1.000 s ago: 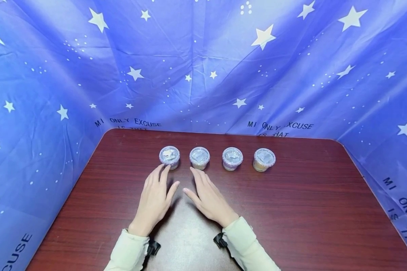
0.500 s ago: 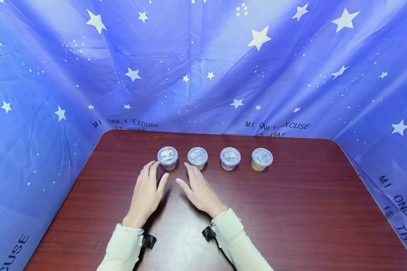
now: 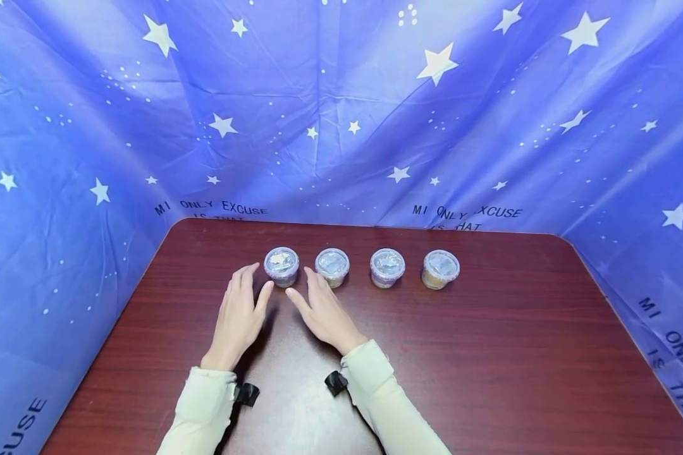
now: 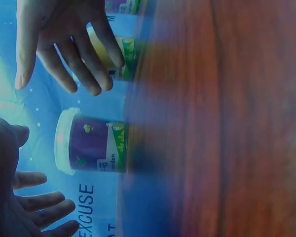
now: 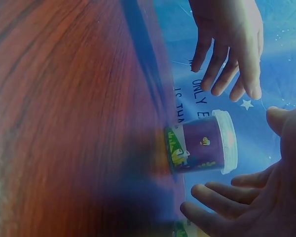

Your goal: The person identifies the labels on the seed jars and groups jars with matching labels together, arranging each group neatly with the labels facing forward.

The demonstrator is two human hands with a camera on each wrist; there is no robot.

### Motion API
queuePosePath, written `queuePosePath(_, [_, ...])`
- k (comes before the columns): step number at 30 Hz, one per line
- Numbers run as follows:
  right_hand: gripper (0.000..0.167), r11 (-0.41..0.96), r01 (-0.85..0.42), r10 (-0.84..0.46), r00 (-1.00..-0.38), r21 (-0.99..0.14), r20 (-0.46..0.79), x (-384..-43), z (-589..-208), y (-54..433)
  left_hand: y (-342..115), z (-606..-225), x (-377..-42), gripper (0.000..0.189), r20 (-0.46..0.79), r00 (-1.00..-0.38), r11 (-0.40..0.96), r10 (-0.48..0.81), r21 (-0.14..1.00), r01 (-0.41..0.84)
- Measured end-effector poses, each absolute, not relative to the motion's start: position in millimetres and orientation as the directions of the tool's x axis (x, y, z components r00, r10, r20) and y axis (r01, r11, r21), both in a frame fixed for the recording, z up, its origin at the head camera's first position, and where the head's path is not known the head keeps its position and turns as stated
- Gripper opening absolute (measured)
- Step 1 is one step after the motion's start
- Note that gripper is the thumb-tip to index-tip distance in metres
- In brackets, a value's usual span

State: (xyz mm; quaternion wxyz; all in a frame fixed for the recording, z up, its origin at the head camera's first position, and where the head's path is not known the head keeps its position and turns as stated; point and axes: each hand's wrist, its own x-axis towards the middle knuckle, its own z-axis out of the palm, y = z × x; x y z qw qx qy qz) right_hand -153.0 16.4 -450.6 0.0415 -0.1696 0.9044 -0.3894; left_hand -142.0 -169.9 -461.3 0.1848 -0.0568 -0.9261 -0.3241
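Note:
A small lidded tub (image 3: 281,266) stands upright at the left end of a row on the table. Its side is purple with a green lower band and a bee picture, plain in the right wrist view on the tub (image 5: 202,145). My left hand (image 3: 236,316) is at its left, fingers extended and thumb spread. On its other side is my right hand (image 3: 327,313), fingers likewise extended, fingertips overlapping the edge of a second, yellowish tub (image 3: 332,268). In the left wrist view a gap shows between each hand and the purple tub (image 4: 91,143).
Farther right in the row stand another purple tub (image 3: 387,268) and a yellowish one (image 3: 441,270). The dark red wooden table (image 3: 489,354) is bordered by a blue star-printed cloth (image 3: 319,95) at the back and both sides.
Both hands have moved left and slightly forward, from in front of the two left tubs to either side of the leftmost one. The tubs keep their places in the row.

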Motion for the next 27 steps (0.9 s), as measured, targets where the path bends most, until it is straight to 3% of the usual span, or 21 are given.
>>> queuePosePath(16, [0.074,0.621,-0.227,-0.309,-0.951,-0.750,0.033,-171,-460,5,-176,-462,-163,0.053,0.298,-0.953,0.748,-0.058,0.645,0.157])
queuePosePath(27, [0.059,0.605,-0.260,-0.318,-0.945,-0.752,0.070,-179,-459,0,-176,-462,-172,0.054,0.190,-0.980,0.719,-0.062,0.689,0.088])
